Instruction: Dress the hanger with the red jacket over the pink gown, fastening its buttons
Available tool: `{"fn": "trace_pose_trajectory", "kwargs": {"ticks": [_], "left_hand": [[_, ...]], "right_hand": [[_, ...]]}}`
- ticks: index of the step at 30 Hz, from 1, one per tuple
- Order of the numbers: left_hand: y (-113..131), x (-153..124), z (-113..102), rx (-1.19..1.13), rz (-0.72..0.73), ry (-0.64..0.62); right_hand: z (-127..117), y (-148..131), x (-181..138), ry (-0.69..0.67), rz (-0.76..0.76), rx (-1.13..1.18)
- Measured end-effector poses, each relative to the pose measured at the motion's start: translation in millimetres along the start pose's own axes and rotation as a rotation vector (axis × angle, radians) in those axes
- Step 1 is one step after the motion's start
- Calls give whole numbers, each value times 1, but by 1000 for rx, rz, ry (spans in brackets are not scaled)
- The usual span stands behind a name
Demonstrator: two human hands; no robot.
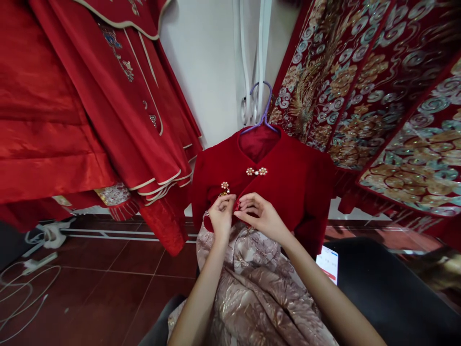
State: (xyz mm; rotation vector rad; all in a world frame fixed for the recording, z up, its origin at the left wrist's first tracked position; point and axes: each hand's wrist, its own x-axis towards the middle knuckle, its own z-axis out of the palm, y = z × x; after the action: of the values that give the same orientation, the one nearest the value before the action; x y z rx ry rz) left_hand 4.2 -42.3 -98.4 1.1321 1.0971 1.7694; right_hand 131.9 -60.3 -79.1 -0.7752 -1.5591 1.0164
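A short red velvet jacket (284, 187) hangs before me on a purple hanger (266, 117). My left hand (221, 216) pinches at its lower front edge, just below a pearl flower clasp (225, 186) with a dangling bead. What lies between those fingertips is mostly hidden. Beside it, my right hand (262, 216) has its thumb and fingertips bent around a small red bit of the jacket's front edge. Higher on the chest, a paired pearl flower clasp (257, 171) spans the front opening. Under both hands lies a shiny beige-pink patterned fabric (252, 278).
Red garments (90, 110) hang at left, and densely embroidered dark red ones (360, 86) at right. A lit phone (327, 263) rests by a black seat (389, 288). White cables (30, 288) and a power strip (39, 263) lie on the tiled floor (118, 283).
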Motion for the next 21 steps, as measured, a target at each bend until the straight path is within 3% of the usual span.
{"fn": "trace_pose_trajectory", "kwargs": {"ticks": [4, 10, 21], "left_hand": [[-3, 4, -2, 53, 156, 91], [-8, 15, -3, 25, 125, 13], [-9, 23, -9, -9, 59, -45]], "right_hand": [[10, 13, 13, 135, 4, 5], [5, 22, 30, 336, -10, -12], [2, 24, 37, 272, -74, -202]]}}
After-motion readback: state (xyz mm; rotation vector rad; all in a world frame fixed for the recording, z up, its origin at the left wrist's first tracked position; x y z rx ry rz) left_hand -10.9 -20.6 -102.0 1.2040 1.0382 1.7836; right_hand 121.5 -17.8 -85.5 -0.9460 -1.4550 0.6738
